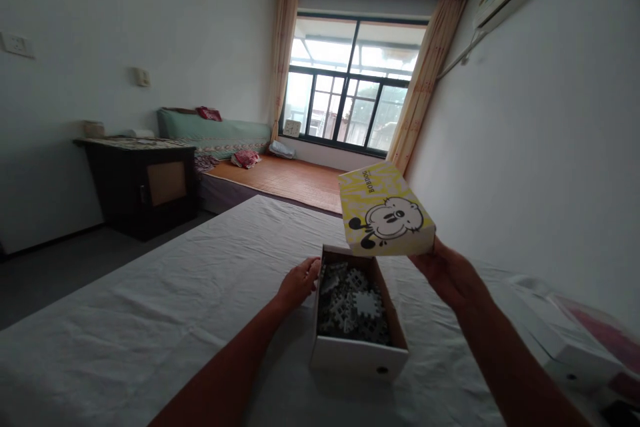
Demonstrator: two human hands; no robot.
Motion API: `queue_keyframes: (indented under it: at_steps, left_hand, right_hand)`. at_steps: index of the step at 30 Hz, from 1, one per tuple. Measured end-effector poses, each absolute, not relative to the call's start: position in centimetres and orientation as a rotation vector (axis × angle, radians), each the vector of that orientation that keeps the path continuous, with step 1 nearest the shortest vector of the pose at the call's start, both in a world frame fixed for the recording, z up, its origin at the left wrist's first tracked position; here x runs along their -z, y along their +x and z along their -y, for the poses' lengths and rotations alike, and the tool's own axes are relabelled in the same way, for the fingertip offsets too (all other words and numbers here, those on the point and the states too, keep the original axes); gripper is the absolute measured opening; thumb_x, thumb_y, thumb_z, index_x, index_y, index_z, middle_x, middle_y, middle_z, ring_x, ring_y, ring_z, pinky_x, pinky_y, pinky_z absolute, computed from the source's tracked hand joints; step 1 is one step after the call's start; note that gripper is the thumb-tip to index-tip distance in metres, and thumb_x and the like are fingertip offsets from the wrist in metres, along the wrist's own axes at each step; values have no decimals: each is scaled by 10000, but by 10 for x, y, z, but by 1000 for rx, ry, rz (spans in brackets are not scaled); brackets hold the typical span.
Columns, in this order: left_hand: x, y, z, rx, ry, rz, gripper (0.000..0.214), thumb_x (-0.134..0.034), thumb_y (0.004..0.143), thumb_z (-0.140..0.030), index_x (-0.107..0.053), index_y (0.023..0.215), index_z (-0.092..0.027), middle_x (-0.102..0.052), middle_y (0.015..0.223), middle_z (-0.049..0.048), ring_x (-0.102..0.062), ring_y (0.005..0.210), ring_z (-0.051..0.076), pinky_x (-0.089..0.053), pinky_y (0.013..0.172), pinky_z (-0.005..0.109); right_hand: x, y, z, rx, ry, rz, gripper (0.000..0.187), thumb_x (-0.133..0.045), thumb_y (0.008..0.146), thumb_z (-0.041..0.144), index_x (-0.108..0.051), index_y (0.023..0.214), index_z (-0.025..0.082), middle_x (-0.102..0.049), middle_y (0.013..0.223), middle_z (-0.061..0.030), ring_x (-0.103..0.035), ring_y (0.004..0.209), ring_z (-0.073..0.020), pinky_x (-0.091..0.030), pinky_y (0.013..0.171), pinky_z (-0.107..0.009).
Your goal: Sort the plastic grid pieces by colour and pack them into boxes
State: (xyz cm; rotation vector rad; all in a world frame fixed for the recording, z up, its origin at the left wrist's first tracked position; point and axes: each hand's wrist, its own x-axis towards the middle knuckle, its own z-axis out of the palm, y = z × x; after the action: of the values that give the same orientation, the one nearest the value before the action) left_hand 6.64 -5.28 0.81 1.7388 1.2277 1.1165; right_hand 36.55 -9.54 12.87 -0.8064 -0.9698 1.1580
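the open box [357, 355] stands upright on the white sheet [175, 313], with grey puzzle-like pieces [357, 303] loose inside it. the left hand [297, 283] has its fingers bent against the box's left wall, probably to steady it; i cannot tell whether they pinch the wall. the right hand [457, 273] is closed on the near right corner of the printed lid [385, 210], which is tilted above the box's far right end, apparently so that the opening is uncovered. part of that grip is hidden behind the lid.

the box's walls rise above the pieces, so any reach into them has to come from above, and the lid overhangs the far rim. the broadest stretch of sheet lies left of the box, while white cartons [585, 347] and the wall [550, 147] bound the room to its right. beyond the box, the sheet ends before a mat-covered bed [295, 177].
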Motion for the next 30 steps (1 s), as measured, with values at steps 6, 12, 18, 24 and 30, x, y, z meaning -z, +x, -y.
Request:
queue_keyframes:
  at_steps: [6, 12, 18, 24, 30]
  left_hand:
    - [-4, 65, 49, -1107, 1656, -1207, 527, -304, 867, -521, -532, 1190, -172, -586, 741, 22, -573, 541, 119, -430, 436, 190]
    - [-6, 67, 49, -1072, 1582, -1192, 535, -303, 860, -526, -502, 1211, -174, -572, 781, 25, -573, 543, 108, -439, 427, 180]
    - [-8, 66, 51, -1038, 1575, -1175, 567, -269, 867, -542, -478, 1231, -161, -575, 838, 40, -580, 555, 115, -452, 441, 203]
    - [-13, 64, 52, -947, 1583, -1185, 574, -269, 864, -567, -476, 1239, -185, -570, 922, 61, -580, 578, 112, -459, 457, 195]
    - [-30, 64, 56, -763, 1484, -1208, 655, -261, 833, -662, -490, 1217, -184, -550, 1135, 122, -596, 591, 114, -498, 492, 227]
  right_hand:
    - [-55, 343, 164, -1449, -841, 576, 353, -585, 805, 183, -566, 1152, 248, -709, 997, -15, -626, 1037, -184, -573, 844, -303]
    - [-48, 342, 202, -1563, -925, 622, 481, -674, 748, 283, -535, 1207, 248, -676, 1095, -38, -604, 1073, -232, -591, 798, -309]
    - [-59, 346, 227, -1522, -1254, 830, 566, -705, 709, 413, -491, 1217, 284, -677, 1057, -50, -685, 839, -196, -572, 660, -276]
    - [-44, 359, 225, -1270, -1597, 1156, 513, -578, 712, 624, -604, 1063, 250, -666, 1010, -90, -665, 686, -186, -512, 497, -258]
    - [-31, 333, 207, -1101, -1396, 1283, 742, -536, 720, 665, -444, 1321, 240, -460, 1371, -99, -443, 1228, -276, -447, 926, -412]
